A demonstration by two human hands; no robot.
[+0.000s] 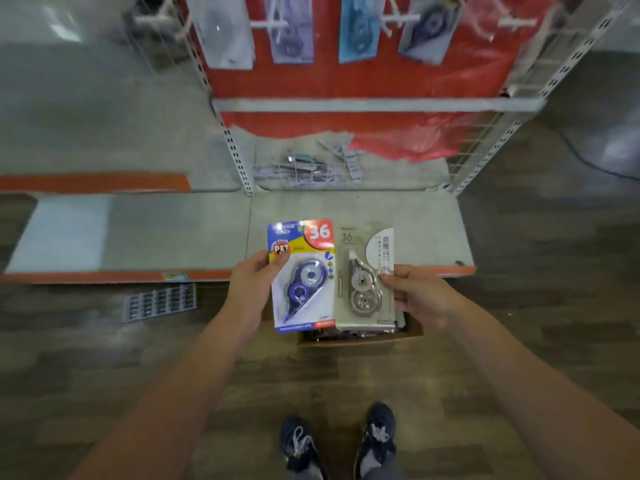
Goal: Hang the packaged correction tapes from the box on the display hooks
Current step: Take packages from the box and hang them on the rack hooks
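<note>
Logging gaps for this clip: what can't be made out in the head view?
- Box: contents mostly hidden behind the blue package and the grey package.
- Hanging packs: blurred, tops cut off by the frame's upper edge; hooks unclear.
- Loose items on the lower shelf: too blurred to identify.
- Left hand, right hand: fingers behind the packages are hidden.

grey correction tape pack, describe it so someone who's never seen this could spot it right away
Start at the cardboard box on the floor in front of the shelf, then look just above it, where two packs are held side by side. The grey correction tape pack is the one in the right hand. Unlike the bright blue pack beside it, its card is plain beige-grey, with a clear dispenser.
</note>
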